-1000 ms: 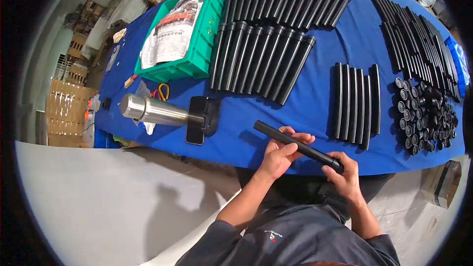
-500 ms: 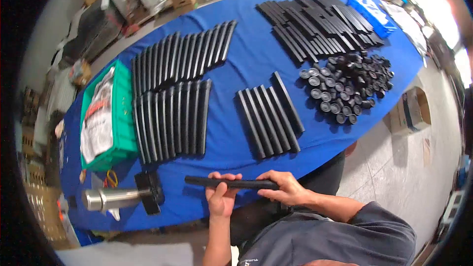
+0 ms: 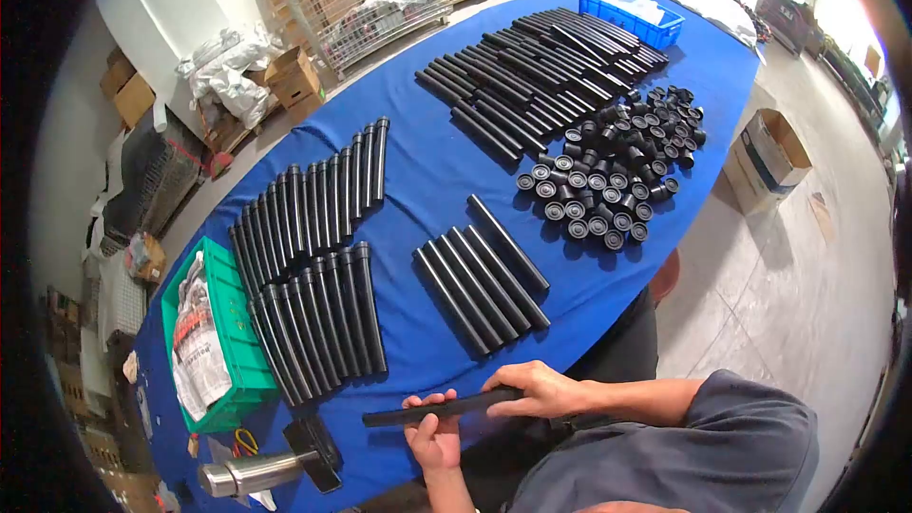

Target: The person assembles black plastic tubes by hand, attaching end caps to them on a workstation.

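A black tube (image 3: 394, 416) lies roughly level across both hands at the near edge of the blue-covered table. My left hand (image 3: 434, 432) holds it near the middle, with fingers behind and thumb in front. Wrapped round the tube's right end is my right hand (image 3: 537, 389), which hides that end. Beyond the hands, several loose black tubes (image 3: 480, 290) lie side by side. To the left are two rows of black tubes with caps on their far ends (image 3: 318, 323).
A green crate (image 3: 242, 361) with newspaper stands at left, near a steel cylinder (image 3: 252, 473) and a black device (image 3: 313, 454). Farther off are piled black caps (image 3: 617, 171), more tubes (image 3: 532, 76) and a blue basket (image 3: 632, 19). A cardboard box (image 3: 765, 161) stands on the floor.
The camera view has tilted and shifted, so the table appears lower and more slanted. Both hands still hold the tube, which now slopes slightly up to the right.
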`<action>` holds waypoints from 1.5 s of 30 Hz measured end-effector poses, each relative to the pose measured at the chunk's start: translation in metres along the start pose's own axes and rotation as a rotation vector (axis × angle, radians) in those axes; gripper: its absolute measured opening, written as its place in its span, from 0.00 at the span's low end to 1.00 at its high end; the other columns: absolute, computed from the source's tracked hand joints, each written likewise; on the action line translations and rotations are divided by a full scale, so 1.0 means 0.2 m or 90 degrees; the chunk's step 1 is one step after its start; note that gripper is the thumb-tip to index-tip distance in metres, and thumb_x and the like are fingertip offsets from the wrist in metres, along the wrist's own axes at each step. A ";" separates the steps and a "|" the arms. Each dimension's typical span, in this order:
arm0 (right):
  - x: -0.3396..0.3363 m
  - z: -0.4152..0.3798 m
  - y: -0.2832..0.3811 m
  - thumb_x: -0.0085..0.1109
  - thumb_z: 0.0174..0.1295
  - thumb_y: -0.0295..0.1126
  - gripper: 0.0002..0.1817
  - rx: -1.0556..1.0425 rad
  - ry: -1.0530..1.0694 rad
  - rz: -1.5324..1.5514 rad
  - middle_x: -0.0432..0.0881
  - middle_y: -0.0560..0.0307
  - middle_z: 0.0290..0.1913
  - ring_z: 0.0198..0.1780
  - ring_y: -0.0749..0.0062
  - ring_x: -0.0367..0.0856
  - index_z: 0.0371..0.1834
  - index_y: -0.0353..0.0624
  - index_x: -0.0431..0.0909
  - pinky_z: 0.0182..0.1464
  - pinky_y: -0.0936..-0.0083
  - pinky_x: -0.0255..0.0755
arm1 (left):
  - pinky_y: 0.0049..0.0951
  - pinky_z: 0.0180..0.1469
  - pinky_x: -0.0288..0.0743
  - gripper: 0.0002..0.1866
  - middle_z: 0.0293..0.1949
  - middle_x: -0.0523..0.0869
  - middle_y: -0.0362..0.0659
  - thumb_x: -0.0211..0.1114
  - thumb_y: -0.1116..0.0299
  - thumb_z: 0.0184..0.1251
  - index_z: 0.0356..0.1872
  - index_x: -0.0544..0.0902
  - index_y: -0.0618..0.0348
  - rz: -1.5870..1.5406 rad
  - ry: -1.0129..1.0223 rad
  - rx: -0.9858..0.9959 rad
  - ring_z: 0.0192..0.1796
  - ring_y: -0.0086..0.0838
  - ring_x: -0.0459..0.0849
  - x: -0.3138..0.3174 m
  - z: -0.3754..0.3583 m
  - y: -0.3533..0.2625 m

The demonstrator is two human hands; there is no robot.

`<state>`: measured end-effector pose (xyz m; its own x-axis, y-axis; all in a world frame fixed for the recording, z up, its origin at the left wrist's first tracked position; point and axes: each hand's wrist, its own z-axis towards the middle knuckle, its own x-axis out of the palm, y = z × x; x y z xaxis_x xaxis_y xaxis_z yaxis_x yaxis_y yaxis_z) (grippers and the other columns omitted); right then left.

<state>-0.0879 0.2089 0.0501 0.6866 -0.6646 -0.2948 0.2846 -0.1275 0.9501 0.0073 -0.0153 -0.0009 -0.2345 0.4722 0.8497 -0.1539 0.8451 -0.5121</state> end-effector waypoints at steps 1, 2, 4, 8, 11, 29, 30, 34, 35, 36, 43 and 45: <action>0.00 0.00 -0.01 0.70 0.65 0.36 0.21 -0.008 -0.016 -0.015 0.82 0.44 0.45 0.45 0.48 0.85 0.56 0.38 0.77 0.44 0.58 0.80 | 0.59 0.63 0.81 0.21 0.53 0.87 0.58 0.70 0.79 0.66 0.57 0.75 0.55 0.004 -0.011 -0.001 0.60 0.55 0.85 0.02 0.00 0.00; 0.01 0.00 -0.03 0.70 0.66 0.37 0.21 -0.017 -0.032 -0.031 0.83 0.45 0.45 0.44 0.51 0.86 0.56 0.37 0.78 0.43 0.60 0.81 | 0.59 0.64 0.81 0.20 0.53 0.87 0.58 0.69 0.79 0.66 0.57 0.74 0.55 0.008 -0.022 -0.001 0.60 0.54 0.85 0.04 -0.01 0.00; 0.04 0.00 -0.06 0.70 0.67 0.39 0.21 -0.056 -0.063 -0.066 0.83 0.45 0.44 0.44 0.54 0.86 0.56 0.37 0.78 0.42 0.62 0.81 | 0.58 0.64 0.81 0.20 0.54 0.87 0.57 0.69 0.78 0.67 0.57 0.74 0.55 0.015 -0.021 -0.008 0.61 0.54 0.85 0.03 0.01 0.00; 0.04 -0.02 -0.01 0.70 0.67 0.41 0.22 -0.018 -0.029 -0.021 0.84 0.44 0.42 0.44 0.54 0.86 0.56 0.37 0.79 0.41 0.61 0.79 | 0.56 0.66 0.80 0.21 0.54 0.87 0.57 0.71 0.77 0.67 0.57 0.74 0.55 0.027 0.008 -0.019 0.61 0.53 0.85 -0.03 0.01 -0.01; 0.04 -0.02 -0.06 0.66 0.68 0.40 0.20 -0.040 -0.026 0.011 0.82 0.42 0.42 0.43 0.45 0.84 0.54 0.37 0.76 0.41 0.55 0.78 | 0.54 0.67 0.80 0.22 0.54 0.87 0.57 0.72 0.77 0.66 0.58 0.74 0.55 0.039 0.005 -0.015 0.60 0.51 0.85 0.04 0.01 0.00; 0.12 -0.03 -0.09 0.66 0.68 0.38 0.20 -0.146 -0.099 -0.137 0.78 0.43 0.42 0.40 0.43 0.83 0.56 0.39 0.74 0.38 0.51 0.79 | 0.55 0.60 0.86 0.19 0.54 0.87 0.56 0.70 0.75 0.69 0.57 0.75 0.56 0.083 0.004 0.005 0.60 0.51 0.86 -0.01 0.00 0.01; 0.12 -0.04 -0.09 0.66 0.67 0.38 0.20 -0.164 -0.101 -0.165 0.78 0.44 0.42 0.39 0.43 0.83 0.56 0.39 0.74 0.38 0.51 0.79 | 0.55 0.59 0.86 0.19 0.54 0.87 0.56 0.70 0.74 0.68 0.58 0.75 0.56 0.082 -0.007 -0.005 0.60 0.51 0.86 0.00 0.00 0.01; 0.07 -0.06 -0.02 0.66 0.67 0.39 0.21 -0.085 -0.047 -0.089 0.81 0.42 0.43 0.41 0.44 0.84 0.56 0.38 0.75 0.40 0.53 0.79 | 0.56 0.60 0.85 0.20 0.55 0.86 0.57 0.70 0.72 0.69 0.59 0.75 0.56 0.093 0.049 -0.008 0.61 0.52 0.85 -0.09 0.01 0.00; 0.04 -0.04 0.01 0.67 0.66 0.38 0.20 0.016 0.009 0.027 0.84 0.40 0.43 0.44 0.45 0.85 0.55 0.37 0.78 0.41 0.56 0.79 | 0.56 0.61 0.84 0.20 0.55 0.86 0.58 0.70 0.72 0.70 0.59 0.75 0.56 0.091 0.053 -0.009 0.61 0.52 0.85 -0.11 0.01 -0.01; -0.02 -0.02 0.05 0.67 0.66 0.37 0.20 0.100 0.048 0.077 0.85 0.39 0.42 0.45 0.45 0.86 0.55 0.37 0.78 0.41 0.57 0.79 | 0.56 0.61 0.84 0.20 0.55 0.86 0.58 0.70 0.71 0.70 0.60 0.75 0.56 0.090 0.056 -0.012 0.61 0.52 0.85 -0.10 0.00 -0.01; 0.07 -0.04 -0.02 0.68 0.65 0.40 0.20 -0.064 -0.077 -0.081 0.85 0.41 0.38 0.41 0.48 0.86 0.52 0.36 0.82 0.40 0.57 0.79 | 0.56 0.70 0.75 0.19 0.54 0.87 0.58 0.71 0.76 0.67 0.56 0.75 0.56 0.049 0.051 -0.017 0.61 0.51 0.85 -0.03 0.02 0.00; 0.01 -0.03 0.00 0.69 0.65 0.44 0.22 0.051 0.001 0.010 0.86 0.42 0.36 0.38 0.50 0.87 0.51 0.36 0.83 0.40 0.59 0.79 | 0.57 0.71 0.74 0.19 0.54 0.87 0.58 0.72 0.77 0.66 0.55 0.75 0.56 0.049 0.057 -0.026 0.61 0.52 0.84 -0.06 0.02 0.01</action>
<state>-0.0814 0.2120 0.0485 0.6912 -0.6663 -0.2798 0.2195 -0.1753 0.9597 0.0062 -0.0208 -0.0123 -0.1564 0.5549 0.8171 -0.0993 0.8142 -0.5720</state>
